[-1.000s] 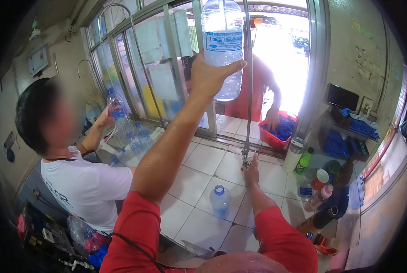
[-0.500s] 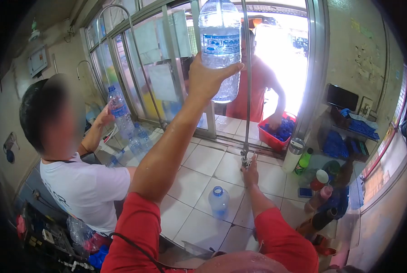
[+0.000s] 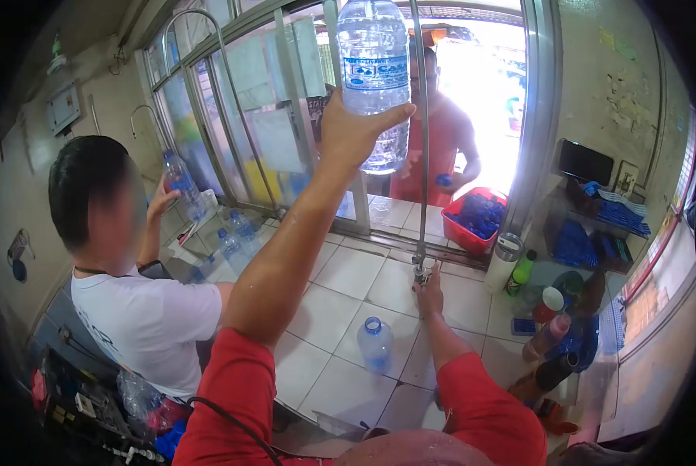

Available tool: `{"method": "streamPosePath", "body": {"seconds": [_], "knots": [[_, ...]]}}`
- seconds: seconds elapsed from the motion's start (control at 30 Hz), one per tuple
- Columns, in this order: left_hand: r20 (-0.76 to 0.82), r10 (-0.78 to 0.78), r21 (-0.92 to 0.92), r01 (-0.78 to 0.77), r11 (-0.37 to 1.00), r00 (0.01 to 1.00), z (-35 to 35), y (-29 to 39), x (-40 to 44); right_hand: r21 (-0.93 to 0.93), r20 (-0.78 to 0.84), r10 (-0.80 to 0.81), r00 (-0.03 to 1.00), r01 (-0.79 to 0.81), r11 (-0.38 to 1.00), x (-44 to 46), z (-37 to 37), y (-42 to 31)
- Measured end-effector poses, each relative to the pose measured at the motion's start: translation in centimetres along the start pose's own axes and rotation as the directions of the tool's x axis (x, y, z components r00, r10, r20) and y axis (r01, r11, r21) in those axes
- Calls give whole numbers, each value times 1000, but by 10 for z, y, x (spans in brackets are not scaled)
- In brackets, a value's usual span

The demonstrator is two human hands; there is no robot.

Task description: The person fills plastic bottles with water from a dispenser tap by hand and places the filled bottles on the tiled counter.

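White-tiled bench (image 3: 457,311); above it, large bottle (image 3: 374,89), blue label beginning "CA", remainder hard to read, held upright by left hand (image 3: 353,133), fingers wrapped round its side. Smaller uncapped bottle (image 3: 375,347) stands on the tiles. Right hand (image 3: 430,295) at metal tap (image 3: 421,273); finger closure cannot be told.

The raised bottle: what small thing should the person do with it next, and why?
Probably just hold the raised bottle upright and steady: only the left hand supports it, high beside the metal pipe, while the right hand is down at the fitting at the pipe's foot. The bottle's neck is out of frame.
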State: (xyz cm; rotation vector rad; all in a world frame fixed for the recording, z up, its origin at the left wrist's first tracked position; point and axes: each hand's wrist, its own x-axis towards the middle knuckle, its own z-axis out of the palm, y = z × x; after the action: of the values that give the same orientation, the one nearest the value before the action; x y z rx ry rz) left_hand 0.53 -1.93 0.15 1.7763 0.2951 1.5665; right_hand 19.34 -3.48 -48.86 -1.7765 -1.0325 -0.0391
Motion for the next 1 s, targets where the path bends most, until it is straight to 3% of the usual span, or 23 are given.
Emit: {"method": "streamPosePath", "body": {"seconds": [0.13, 0.67, 1.0], "knots": [[-5, -18, 11, 18, 1000, 1000, 0, 0, 1, -14, 63, 65, 996, -64, 998, 0, -4, -3], [-38, -10, 89, 13, 996, 999, -2, -1, 2, 27, 27, 2, 1000, -3, 1000, 1, 6, 12], [-15, -3, 39, 3, 999, 1000, 0, 2, 1, 77, 134, 124, 983, -135, 988, 4, -4, 1]]}}
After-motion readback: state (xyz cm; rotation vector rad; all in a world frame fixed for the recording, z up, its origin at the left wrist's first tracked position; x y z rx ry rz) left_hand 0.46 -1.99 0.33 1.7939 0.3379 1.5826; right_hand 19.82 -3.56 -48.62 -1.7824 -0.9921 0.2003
